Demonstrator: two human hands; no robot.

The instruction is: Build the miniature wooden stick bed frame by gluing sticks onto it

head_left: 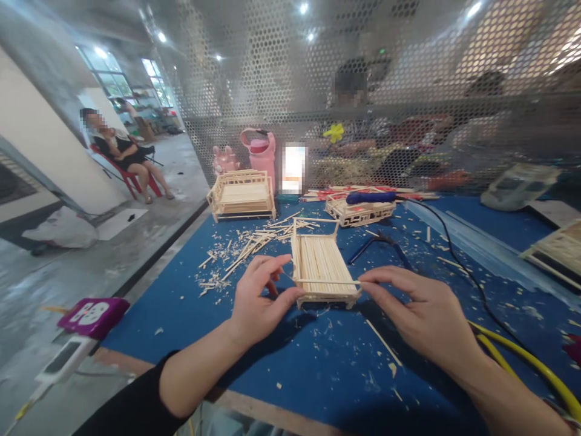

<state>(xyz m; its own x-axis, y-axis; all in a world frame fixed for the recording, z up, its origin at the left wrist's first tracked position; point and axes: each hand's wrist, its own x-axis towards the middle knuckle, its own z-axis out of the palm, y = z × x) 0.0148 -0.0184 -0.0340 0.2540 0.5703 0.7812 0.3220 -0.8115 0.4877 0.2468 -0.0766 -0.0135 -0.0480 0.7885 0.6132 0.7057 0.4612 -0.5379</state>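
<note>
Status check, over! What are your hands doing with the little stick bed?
Left hand and right hand pinch a thin stick across the stick bed. Bed on blue table. Scrap sticks behind, clear.

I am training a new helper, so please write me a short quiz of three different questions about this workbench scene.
1. True or false: both hands, the left hand and the right hand, touch the small stick bed frame.
2. Multiple choice: what colour is the table mat? A) green B) blue C) white
3. Fill in: the thin stick pinched between the two hands lies across the frame's ____ end.

Key:
1. True; the fingertips meet the frame at its left and right corners.
2. B.
3. Near, the end closest to the person. The loose stick scraps lie further back on the left, and a finished stick bench stands behind them.
</note>
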